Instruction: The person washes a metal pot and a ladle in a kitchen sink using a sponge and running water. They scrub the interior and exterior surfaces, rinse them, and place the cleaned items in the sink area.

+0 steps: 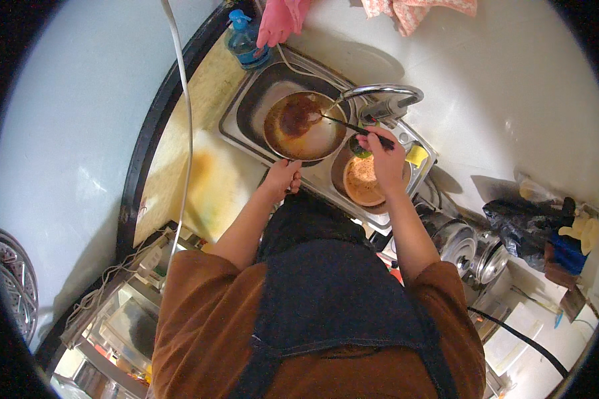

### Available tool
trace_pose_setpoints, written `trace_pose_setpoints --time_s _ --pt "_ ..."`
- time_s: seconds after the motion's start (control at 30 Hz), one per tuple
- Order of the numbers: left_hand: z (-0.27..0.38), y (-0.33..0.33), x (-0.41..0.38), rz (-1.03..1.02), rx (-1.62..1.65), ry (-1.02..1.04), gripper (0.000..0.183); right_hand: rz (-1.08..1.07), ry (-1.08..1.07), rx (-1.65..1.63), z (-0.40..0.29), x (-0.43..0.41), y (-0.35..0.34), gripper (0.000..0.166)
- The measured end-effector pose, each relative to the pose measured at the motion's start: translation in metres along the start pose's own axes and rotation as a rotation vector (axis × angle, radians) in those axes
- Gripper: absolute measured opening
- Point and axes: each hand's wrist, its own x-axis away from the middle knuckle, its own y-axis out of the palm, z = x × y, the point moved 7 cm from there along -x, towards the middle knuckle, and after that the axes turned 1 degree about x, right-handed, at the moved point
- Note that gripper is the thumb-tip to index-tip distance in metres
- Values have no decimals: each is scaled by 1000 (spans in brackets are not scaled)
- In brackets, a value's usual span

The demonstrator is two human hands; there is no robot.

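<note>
A frying pan [304, 148] rests in the larger basin of the steel sink [228, 122], with dark brown residue and cloudy liquid inside. My left hand [283, 178] is closed at the pan's near edge, around its handle, which the fingers mostly hide. In my right hand [388, 162] is a long black-handled utensil [347, 124]; its far end reaches into the pan beside the brown patch. A thin stream of water seems to fall from the chrome faucet [384, 89] into the pan. Below my right hand, a round bowl [362, 192] of orange-brown liquid sits in the smaller basin.
A green item [360, 149] lies by the bowl, partly hidden. A yellow sponge [417, 155] rests on the sink's right ledge. Behind the sink stand a blue pump bottle [247, 45] and a hanging pink rubber glove [282, 22]. Lidded metal pots [459, 247] are at right; a white cable [185, 114] hangs left.
</note>
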Motion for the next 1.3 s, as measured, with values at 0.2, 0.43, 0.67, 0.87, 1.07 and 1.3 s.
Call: trace_pose_setpoints --time_s 0.2,0.43,0.67,0.87,1.07,1.3 --pt "-6 15 9 4 -126 128 24 69 65 -220 13 32 -33 20" --pt "35 21 -26 93 23 248 26 132 56 -251 6 45 -43 20" --pt "15 -6 -4 181 -40 211 29 114 134 -276 19 48 -43 22" --pt "15 9 -22 127 -33 261 30 118 124 -279 27 44 -51 21" --pt "33 -18 -21 140 21 242 29 154 89 -293 17 43 -51 18" --pt "10 4 -11 97 -25 117 25 134 129 -278 20 50 -44 21"
